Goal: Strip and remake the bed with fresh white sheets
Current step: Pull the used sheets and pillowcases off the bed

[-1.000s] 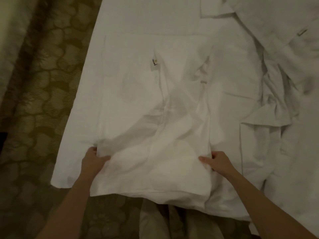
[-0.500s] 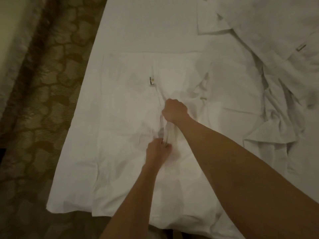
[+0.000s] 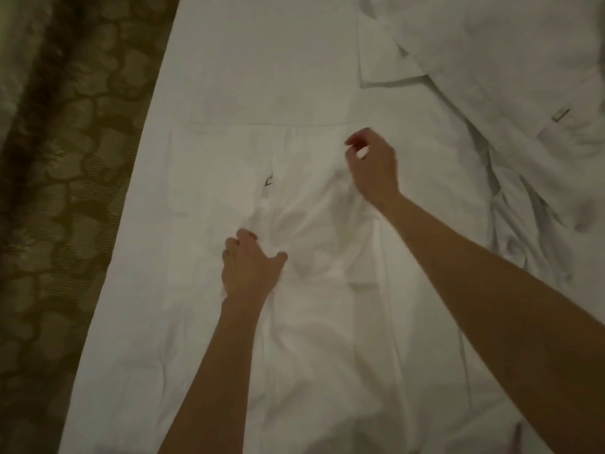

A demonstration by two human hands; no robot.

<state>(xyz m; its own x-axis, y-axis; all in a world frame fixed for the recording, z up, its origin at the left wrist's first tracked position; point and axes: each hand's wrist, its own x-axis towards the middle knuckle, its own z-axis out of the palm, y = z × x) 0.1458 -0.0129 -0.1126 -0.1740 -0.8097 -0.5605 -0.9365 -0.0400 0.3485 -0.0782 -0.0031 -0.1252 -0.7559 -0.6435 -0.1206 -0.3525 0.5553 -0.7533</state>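
Your left hand (image 3: 250,267) lies knuckles up on the folded white sheet (image 3: 314,244), fingers curled and bunching a ridge of cloth just below the small tag (image 3: 268,181). Your right hand (image 3: 373,165) reaches further up the bed (image 3: 248,60), arm stretched long across the sheet, thumb and fingers bent in a narrow pinch at the fold's far right corner; whether cloth sits between them you cannot tell. The sheet lies flat mid-bed, with rumpled linen (image 3: 523,198) heaped at right. Patterned carpet (image 3: 65,191) runs along the left.
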